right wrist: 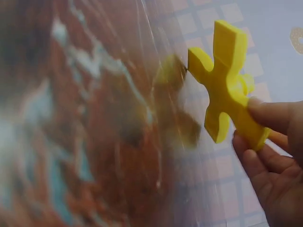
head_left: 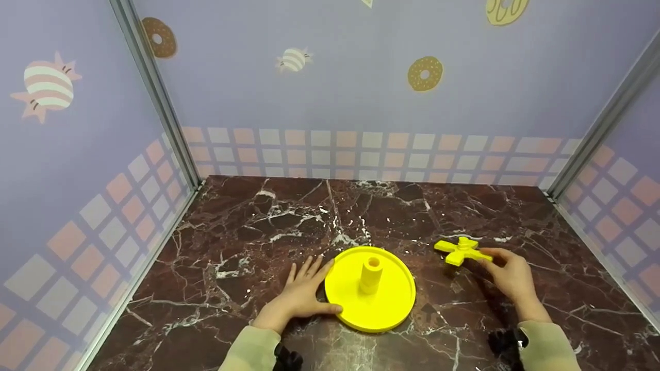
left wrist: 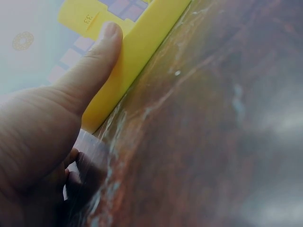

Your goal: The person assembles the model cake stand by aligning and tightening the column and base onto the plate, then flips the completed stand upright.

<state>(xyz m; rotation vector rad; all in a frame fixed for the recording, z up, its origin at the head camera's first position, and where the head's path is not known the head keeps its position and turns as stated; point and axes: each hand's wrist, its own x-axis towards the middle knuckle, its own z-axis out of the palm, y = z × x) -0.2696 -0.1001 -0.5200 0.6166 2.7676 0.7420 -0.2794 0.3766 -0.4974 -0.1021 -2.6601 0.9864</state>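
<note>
A round yellow tray-like base (head_left: 348, 314) with a raised rim lies on the table. From its middle rises an upright yellow tube (head_left: 372, 275), hollow at the top. My left hand (head_left: 301, 293) rests at the left side of the base, fingers spread and fairly straight. Its thumb (left wrist: 102, 56) touches the rim. To the right, my right hand (head_left: 510, 273) pinches one arm of a yellow cross-shaped piece (head_left: 460, 251) between thumb and fingers. This piece has four arms and a small round knob on top; it is held above the table, apart from the base.
Dark red marble-patterned tabletop (head_left: 247, 221) shows glossy reflections. Behind it stands a lilac back panel (head_left: 350, 93) printed with sweets and tiles. Side panels with metal corner posts (head_left: 160, 98) close off left and right.
</note>
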